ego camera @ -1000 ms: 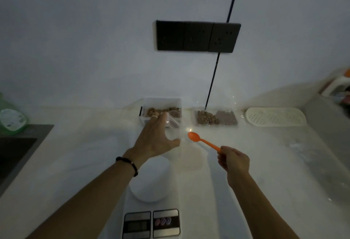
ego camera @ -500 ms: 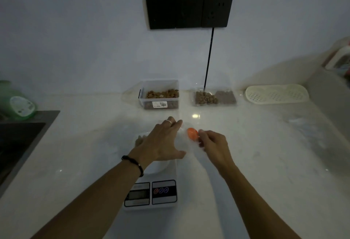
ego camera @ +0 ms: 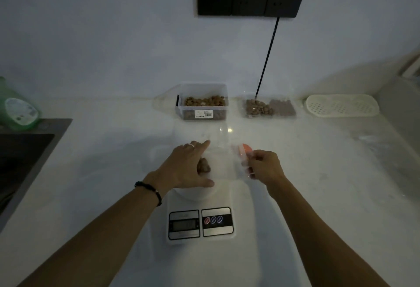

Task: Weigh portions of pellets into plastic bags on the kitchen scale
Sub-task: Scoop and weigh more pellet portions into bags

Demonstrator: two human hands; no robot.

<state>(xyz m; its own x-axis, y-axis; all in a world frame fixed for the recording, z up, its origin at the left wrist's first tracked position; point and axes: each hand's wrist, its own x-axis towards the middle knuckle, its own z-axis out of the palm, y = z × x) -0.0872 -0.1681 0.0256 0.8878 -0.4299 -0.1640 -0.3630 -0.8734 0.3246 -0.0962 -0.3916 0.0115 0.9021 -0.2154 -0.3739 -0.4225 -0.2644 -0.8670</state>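
Left hand (ego camera: 188,168) flat on bag (ego camera: 221,161) (over scale (ego camera: 201,223)); right hand (ego camera: 264,167) pinches bag, spoon (ego camera: 246,149); 2 tubs behind.

Both hands (ego camera: 189,168) hold a clear bag (ego camera: 223,161) over the scale (ego camera: 201,223).
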